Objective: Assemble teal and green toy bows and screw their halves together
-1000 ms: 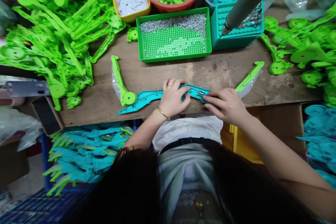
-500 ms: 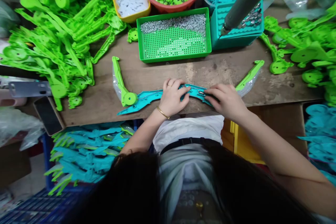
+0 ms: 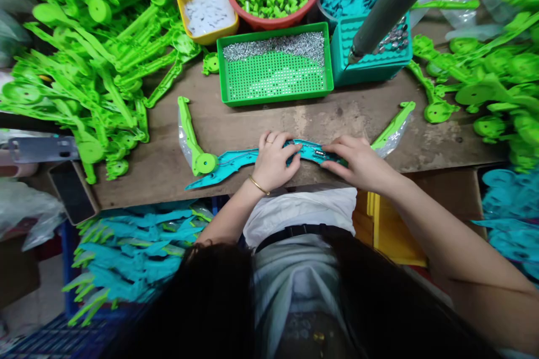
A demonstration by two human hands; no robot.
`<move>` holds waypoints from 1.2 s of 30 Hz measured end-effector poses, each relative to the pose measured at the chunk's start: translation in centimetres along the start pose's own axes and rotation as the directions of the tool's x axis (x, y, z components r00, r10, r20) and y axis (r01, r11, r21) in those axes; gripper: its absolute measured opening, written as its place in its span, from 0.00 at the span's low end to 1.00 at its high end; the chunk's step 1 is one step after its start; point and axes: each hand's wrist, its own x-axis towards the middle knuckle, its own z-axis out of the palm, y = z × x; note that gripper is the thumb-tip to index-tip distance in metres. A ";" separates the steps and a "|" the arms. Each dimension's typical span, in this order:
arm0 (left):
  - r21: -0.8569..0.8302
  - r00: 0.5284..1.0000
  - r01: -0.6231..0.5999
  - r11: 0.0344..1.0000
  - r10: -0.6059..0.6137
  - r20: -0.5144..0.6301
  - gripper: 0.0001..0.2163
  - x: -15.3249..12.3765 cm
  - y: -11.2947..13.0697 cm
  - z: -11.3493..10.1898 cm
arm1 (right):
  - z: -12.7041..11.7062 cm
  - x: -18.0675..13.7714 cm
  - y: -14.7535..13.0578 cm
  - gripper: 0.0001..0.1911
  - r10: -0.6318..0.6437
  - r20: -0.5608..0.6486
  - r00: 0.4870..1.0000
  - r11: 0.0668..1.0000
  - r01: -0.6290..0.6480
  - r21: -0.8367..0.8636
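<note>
Teal shell (image 3: 236,162) lies along the front edge of the wooden table (image 3: 357,106), its inner side facing up, with a green limb (image 3: 188,132) at its left end and another (image 3: 393,128) beyond the right hand. The left hand (image 3: 275,160) grasps its middle with bent fingers; the right hand (image 3: 357,162) has thumb and forefinger narrowly parted at the right half, and whether they pinch anything I cannot tell. So near the edge, the shell could well swing or tip under a lopsided push; the small metal part (image 3: 320,153) beside the right fingertips might pop out if nudged, and the thin wire could get snagged or trapped if it lies loose. Of the containers, the blue crate (image 3: 69,269) below holds teal-and-green assemblies; the green tray (image 3: 275,100), tiny silvery pieces heaped at its far side; the red bowl (image 3: 278,23), short green pieces with dark parts; the teal basket (image 3: 370,71), shiny bits partly hidden by a dark pole (image 3: 400,3); the yellow tub (image 3: 210,39), flat white chips.
</note>
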 end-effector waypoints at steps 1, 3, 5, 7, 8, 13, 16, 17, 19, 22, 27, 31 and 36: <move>0.003 1.000 0.003 1.000 -0.003 0.004 0.10 0.0 0.0 0.0 | 0.0 0.0 -0.3 0.22 0.004 0.003 1.000 0.999 -0.004 -0.035; 0.007 1.000 0.007 1.000 -0.007 0.009 0.10 0.0 0.1 0.0 | 0.0 0.1 -0.9 0.22 0.041 -0.013 0.999 0.991 -0.042 -0.124; 0.001 1.000 0.014 1.000 -0.014 0.017 0.10 0.0 0.1 -0.1 | 0.1 0.2 -1.5 0.19 0.084 -0.034 0.996 0.981 -0.089 -0.172; -0.013 0.999 0.018 1.000 -0.018 0.034 0.10 0.0 0.1 -0.2 | 0.2 0.4 -1.8 0.17 0.117 -0.037 0.992 0.980 -0.121 -0.160; -0.024 0.999 0.016 1.000 -0.015 0.048 0.10 0.1 0.0 -0.3 | 0.1 0.5 -1.8 0.16 0.125 -0.031 0.992 0.982 -0.129 -0.139; -0.136 0.990 -0.012 0.991 0.031 0.134 0.15 0.2 -0.6 -1.5 | -0.3 0.6 -1.2 0.11 0.122 0.018 0.992 0.992 -0.121 -0.046; -0.248 0.990 -0.007 0.969 0.041 0.135 0.17 0.4 -1.2 -2.2 | -0.1 0.6 -1.2 0.10 0.145 0.011 0.989 0.988 -0.144 -0.055; -0.278 0.992 -0.002 0.961 0.038 0.124 0.17 0.4 -1.4 -2.4 | 0.0 0.6 -1.3 0.10 0.154 -0.002 0.988 0.986 -0.154 -0.060; -0.309 0.995 0.007 0.951 0.026 0.100 0.14 0.5 -1.8 -2.6 | 0.2 0.6 -1.5 0.09 0.168 -0.029 0.985 0.983 -0.169 -0.068; -0.274 0.997 0.051 0.960 -0.032 0.072 0.10 0.3 -2.0 -2.6 | 0.2 0.6 -1.8 0.09 0.182 -0.040 0.982 0.980 -0.185 -0.073; -0.134 0.989 0.147 0.980 -0.147 0.011 0.07 -0.2 -1.6 -2.2 | 0.1 0.7 -1.9 0.09 0.198 -0.007 0.980 0.976 -0.198 -0.090; -0.102 0.990 0.143 0.984 -0.143 0.009 0.07 -0.3 -1.3 -2.1 | 0.2 0.7 -1.7 0.09 0.174 -0.031 0.984 0.980 -0.176 -0.096; -0.101 0.994 0.109 0.989 -0.105 0.040 0.08 0.0 -1.2 -2.1 | 0.3 0.7 -1.7 0.08 0.170 -0.037 0.985 0.979 -0.173 -0.108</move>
